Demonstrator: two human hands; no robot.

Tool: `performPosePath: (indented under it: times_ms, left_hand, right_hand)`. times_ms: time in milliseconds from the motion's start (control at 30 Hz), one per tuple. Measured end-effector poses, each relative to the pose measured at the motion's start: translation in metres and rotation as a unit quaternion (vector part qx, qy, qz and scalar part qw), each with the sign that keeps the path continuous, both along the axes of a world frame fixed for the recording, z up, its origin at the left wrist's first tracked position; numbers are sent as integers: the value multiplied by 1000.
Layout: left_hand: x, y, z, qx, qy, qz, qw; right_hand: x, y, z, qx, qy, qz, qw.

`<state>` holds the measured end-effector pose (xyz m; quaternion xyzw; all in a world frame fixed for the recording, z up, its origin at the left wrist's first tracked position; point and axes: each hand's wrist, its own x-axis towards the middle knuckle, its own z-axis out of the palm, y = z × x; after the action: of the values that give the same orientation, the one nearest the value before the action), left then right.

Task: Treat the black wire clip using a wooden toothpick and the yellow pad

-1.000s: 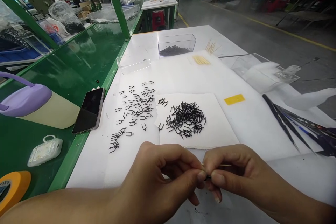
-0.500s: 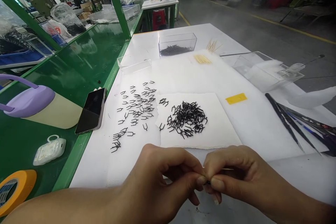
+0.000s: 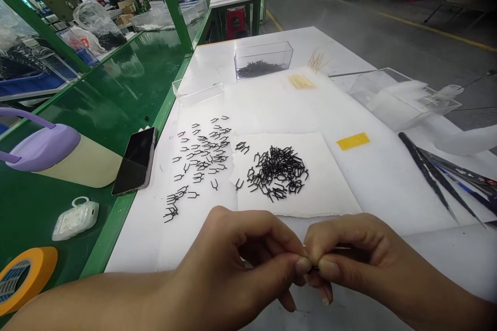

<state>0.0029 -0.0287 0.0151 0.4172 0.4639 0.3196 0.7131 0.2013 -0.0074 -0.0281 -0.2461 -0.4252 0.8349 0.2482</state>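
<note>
1. Head view: left hand [image 3: 233,264] and right hand [image 3: 349,258] both pinching one tiny black clip [image 3: 312,268] between fingertips, low over table [image 3: 388,186].
2. Probably light, stiff, easy to fumble; best gripped by the prongs.
3. Beyond: clip pile [image 3: 277,173] on paper sheet [image 3: 330,191].

exposure: bright and even; white counter [image 3: 388,186] close to blown out but detail holds
source: overhead strip lights, seen lit at the top left corner of the frame
shadows: soft and short, only a faint one under the hands [image 3: 310,264]
glare: sheen on the green bench [image 3: 116,98] left of the counter; highlights on the clear boxes [image 3: 263,59] at the counter's far edge
focus: small black parts [image 3: 277,173] mid-counter sharp; aisle floor beyond the counter's far edge soft and hazy
distortion: wide-angle bend, green posts lean, dark vignette at the top right corner
blur: slight smear on the forearms at the bottom edge
</note>
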Motion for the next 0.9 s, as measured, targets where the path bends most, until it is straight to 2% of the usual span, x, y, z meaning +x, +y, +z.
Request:
performPosePath:
  times_ms: [267, 600, 667, 733, 800, 833, 900]
  left_hand:
    - [0, 2, 2, -53, -25, 12, 998]
    - [-1, -3, -1, -22, -13, 10, 1000]
    - [0, -3, -1, -19, -12, 12, 1000]
    - [1, -4, -2, -34, -33, 21, 999]
    - [2, -5, -2, -53, -69, 30, 996]
    - [1, -5, -2, -60, -83, 34, 994]
    - [0, -6, -2, -68, -94, 39, 992]
  right_hand:
    - [-5, 5, 1, -29, 6, -2, 1000]
    - [-3, 3, 2, -57, 3, 2, 998]
    - [-4, 3, 4, -44, -6, -1, 999]
    - [-4, 3, 6, 9, -33, -11, 999]
    - [-3, 1, 7, 110, -96, -62, 987]
    - [-2, 0, 7, 173, -135, -106, 970]
    - [0, -2, 6, 303, -201, -193, 911]
